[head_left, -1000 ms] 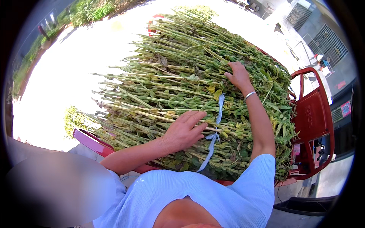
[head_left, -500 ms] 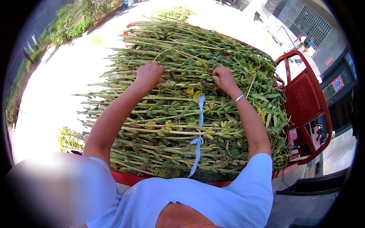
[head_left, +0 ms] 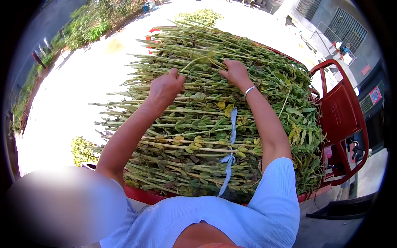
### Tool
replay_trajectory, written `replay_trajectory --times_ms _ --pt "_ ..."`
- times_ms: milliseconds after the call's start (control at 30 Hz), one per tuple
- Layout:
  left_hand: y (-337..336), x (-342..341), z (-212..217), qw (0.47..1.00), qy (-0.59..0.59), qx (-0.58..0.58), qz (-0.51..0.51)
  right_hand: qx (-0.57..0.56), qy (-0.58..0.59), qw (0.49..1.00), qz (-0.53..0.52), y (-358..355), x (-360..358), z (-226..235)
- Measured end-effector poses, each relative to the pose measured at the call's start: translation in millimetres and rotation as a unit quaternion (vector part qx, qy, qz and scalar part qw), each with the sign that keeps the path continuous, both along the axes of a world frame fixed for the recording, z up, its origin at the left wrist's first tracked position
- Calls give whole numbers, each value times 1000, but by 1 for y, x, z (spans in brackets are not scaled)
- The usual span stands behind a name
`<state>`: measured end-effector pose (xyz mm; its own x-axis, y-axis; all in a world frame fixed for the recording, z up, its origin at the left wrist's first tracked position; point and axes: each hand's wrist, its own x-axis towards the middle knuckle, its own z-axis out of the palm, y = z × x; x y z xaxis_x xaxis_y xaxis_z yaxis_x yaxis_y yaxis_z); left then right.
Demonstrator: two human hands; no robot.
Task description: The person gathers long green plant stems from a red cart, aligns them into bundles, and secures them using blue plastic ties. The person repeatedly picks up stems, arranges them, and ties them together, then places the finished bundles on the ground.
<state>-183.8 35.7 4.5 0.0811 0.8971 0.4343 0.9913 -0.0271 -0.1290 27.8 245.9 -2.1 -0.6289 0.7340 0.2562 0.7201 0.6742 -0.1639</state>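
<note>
A thick load of green stalks with pods [head_left: 194,124], which look like sesame, lies crosswise in front of me with cut ends to the left and leafy tops to the right. Over its far part my left hand [head_left: 165,87] is closed, fingers pinching one end of a pale green stalk [head_left: 191,63]. This stalk arches up between my hands. My right hand [head_left: 236,75], with a silver bracelet [head_left: 249,90] at the wrist, is closed on the arch's other side. Its fingertips are partly hidden. A pale blue cloth strip [head_left: 233,128], knotted partway, runs across the nearer stalks.
The stalks fill the bed of a red vehicle, whose near edge [head_left: 142,195] lies against my body. Its red cab frame [head_left: 341,115] rises at right. A grey building [head_left: 331,25] stands beyond. Greenery [head_left: 99,29] borders the bright ground at far left. A blurred patch covers the lower left.
My right hand has moved left and away from me to the pale green stalk, closer to my left hand. The whole view has shifted slightly, so the load appears further right.
</note>
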Motion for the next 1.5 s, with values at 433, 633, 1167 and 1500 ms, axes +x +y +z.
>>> replay_trajectory --times_ms 433,633,1167,1500 --pt "-47 26 17 968 150 176 98 146 138 957 209 -64 67 8" --pt "-103 53 22 988 103 101 57 295 47 931 210 -100 98 18" --pt "-144 92 11 985 117 125 2 -128 -111 985 -24 -73 41 42" --pt "-126 68 -7 993 54 105 25 -318 478 802 167 -122 66 37"
